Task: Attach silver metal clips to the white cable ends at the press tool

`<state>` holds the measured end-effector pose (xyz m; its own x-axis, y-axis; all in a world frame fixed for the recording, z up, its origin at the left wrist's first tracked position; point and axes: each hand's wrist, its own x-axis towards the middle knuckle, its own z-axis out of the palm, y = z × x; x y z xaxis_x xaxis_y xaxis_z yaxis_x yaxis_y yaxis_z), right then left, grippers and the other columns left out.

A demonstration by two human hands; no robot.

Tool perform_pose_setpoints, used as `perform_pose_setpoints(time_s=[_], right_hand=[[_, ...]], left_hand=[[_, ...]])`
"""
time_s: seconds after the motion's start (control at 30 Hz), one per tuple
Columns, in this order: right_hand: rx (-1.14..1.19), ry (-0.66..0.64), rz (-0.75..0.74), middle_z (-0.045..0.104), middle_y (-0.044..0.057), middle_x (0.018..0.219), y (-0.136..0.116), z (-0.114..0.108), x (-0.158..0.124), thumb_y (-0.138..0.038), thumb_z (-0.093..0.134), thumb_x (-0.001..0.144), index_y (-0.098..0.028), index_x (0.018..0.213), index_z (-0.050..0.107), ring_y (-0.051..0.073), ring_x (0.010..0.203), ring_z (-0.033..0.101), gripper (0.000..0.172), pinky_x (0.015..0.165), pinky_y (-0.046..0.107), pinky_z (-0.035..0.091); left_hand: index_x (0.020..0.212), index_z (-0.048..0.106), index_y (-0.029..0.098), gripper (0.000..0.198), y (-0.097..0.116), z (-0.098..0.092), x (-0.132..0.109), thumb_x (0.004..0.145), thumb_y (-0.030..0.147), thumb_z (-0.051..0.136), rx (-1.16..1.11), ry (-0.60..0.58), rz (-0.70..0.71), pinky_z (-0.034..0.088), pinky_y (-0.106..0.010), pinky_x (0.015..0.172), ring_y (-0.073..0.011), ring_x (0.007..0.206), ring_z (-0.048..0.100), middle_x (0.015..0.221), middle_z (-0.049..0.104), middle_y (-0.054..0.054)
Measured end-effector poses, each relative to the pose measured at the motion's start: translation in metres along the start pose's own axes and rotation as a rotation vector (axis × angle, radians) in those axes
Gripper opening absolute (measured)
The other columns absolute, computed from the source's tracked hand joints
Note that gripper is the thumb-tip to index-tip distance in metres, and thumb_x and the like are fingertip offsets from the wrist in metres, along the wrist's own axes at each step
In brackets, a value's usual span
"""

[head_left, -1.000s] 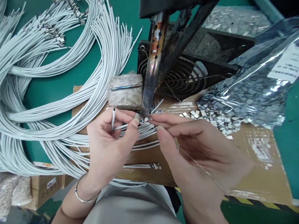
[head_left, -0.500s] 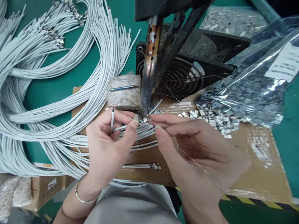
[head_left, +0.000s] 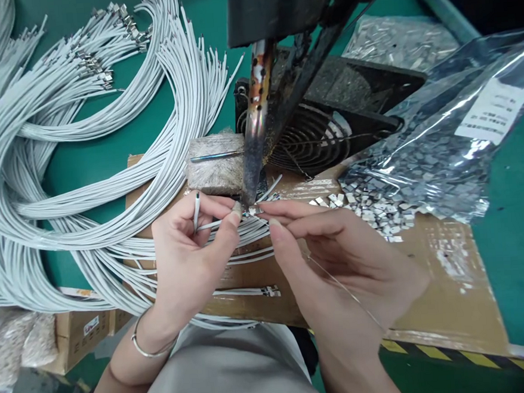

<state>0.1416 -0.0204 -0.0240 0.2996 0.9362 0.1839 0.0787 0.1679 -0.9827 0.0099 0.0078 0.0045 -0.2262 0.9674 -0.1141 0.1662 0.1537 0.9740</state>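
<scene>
My left hand is closed, pinching a white cable between thumb and index finger. The cable's other dark-tipped end sticks up between the fingers. My right hand is closed on a thin solder wire, which trails across the palm. Between the two hands' fingertips sits a small shiny metal terminal at the cable's end. Right above it is the tip of a soldering iron, fixed in a dark stand and pointing down. Fingers and iron tip partly hide the joint.
Large bundles of white cables fill the left. Behind the hands stand a wrapped block with a metal rod on it and a black fan. Loose metal terminals spill from a plastic bag onto the cardboard.
The view has shifted slightly, so the iron, fan and bag appear a little further left. Both hands keep the same grip, with the right fingertips barely moved at the terminal.
</scene>
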Motion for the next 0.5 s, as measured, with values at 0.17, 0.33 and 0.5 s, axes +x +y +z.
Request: perform_pose_setpoints(time_s=[0.17, 0.33, 0.5], right_hand=[[-0.006, -0.002, 0.008, 0.085, 0.001, 0.107, -0.0005, 0.0000, 0.0000, -0.003, 0.075, 0.089, -0.024, 0.086, 0.072, 0.017, 0.096, 0.083, 0.021, 0.081, 0.025, 0.065], [0.002, -0.005, 0.001, 0.085, 0.000, 0.107, -0.0003, 0.0001, -0.0001, -0.002, 0.075, 0.089, -0.024, 0.088, 0.072, 0.016, 0.097, 0.082, 0.022, 0.082, 0.026, 0.064], [-0.010, 0.008, 0.002, 0.085, 0.000, 0.104, -0.0001, 0.0001, 0.0003, -0.003, 0.075, 0.090, -0.023, 0.086, 0.072, 0.015, 0.096, 0.082, 0.021, 0.081, 0.022, 0.064]], left_hand=[[0.071, 0.074, 0.020, 0.017, 0.0001, -0.0011, -0.0005, 0.079, 0.006, 0.081, 0.000, -0.002, 0.001, 0.048, -0.024, 0.058, -0.0148, 0.073, 0.070, 0.083, 0.079, -0.002], [0.072, 0.074, 0.020, 0.016, -0.0012, -0.0010, -0.0004, 0.083, 0.011, 0.080, -0.011, -0.004, 0.019, 0.050, -0.024, 0.061, -0.0151, 0.076, 0.071, 0.083, 0.079, -0.002], [0.071, 0.075, 0.020, 0.017, 0.0003, 0.0009, 0.0005, 0.078, 0.005, 0.080, 0.015, 0.000, 0.008, 0.047, -0.019, 0.058, -0.0102, 0.071, 0.068, 0.080, 0.079, 0.001]])
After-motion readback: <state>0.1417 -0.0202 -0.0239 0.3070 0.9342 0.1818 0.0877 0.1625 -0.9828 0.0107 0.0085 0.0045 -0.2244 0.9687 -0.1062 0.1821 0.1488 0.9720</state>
